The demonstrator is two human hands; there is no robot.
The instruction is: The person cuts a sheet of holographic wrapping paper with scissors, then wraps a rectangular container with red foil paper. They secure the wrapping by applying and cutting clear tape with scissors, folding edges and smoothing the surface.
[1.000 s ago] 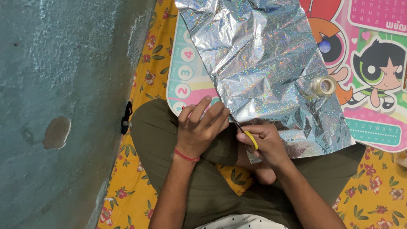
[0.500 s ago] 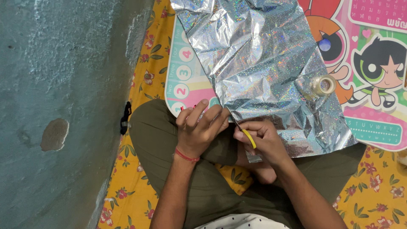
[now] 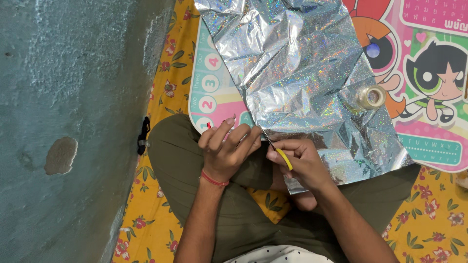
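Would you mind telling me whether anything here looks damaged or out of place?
The silver holographic foil sheet is heavily creased all over instead of lying flat on the colourful cartoon play mat. A clear tape roll rests on top of it. The teal wall has a chipped patch showing bare plaster.

Ahead of you lies a pink-and-teal cartoon board [image 3: 429, 73], perhaps a child's play mat, half under the foil.

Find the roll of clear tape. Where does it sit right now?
In the head view, the roll of clear tape lies on the right edge of the silver foil sheet, beside the cartoon board.
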